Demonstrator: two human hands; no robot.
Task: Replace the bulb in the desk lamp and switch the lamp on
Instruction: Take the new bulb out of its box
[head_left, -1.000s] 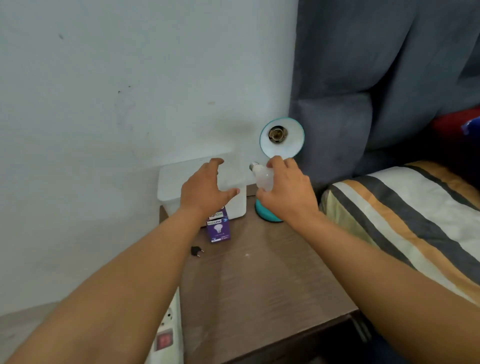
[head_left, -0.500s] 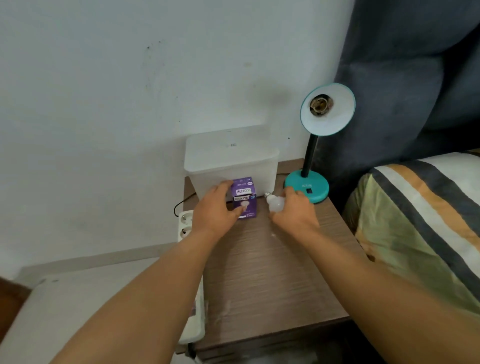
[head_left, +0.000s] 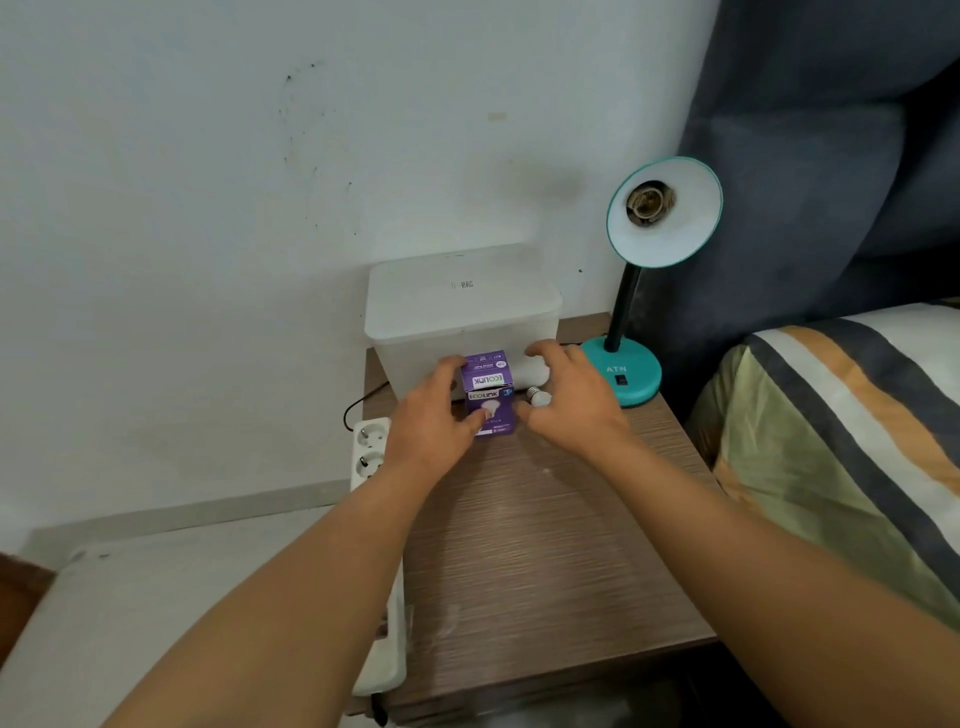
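The purple bulb box stands upright on the wooden nightstand, ECOLINK printed upside down on its flap, a bulb pictured below. The left hand grips its left side, thumb on the front. Just right of that grip, a white bulb lies under the right hand — fingers spread loosely over it. Further right stands the teal desk lamp, its socket empty.
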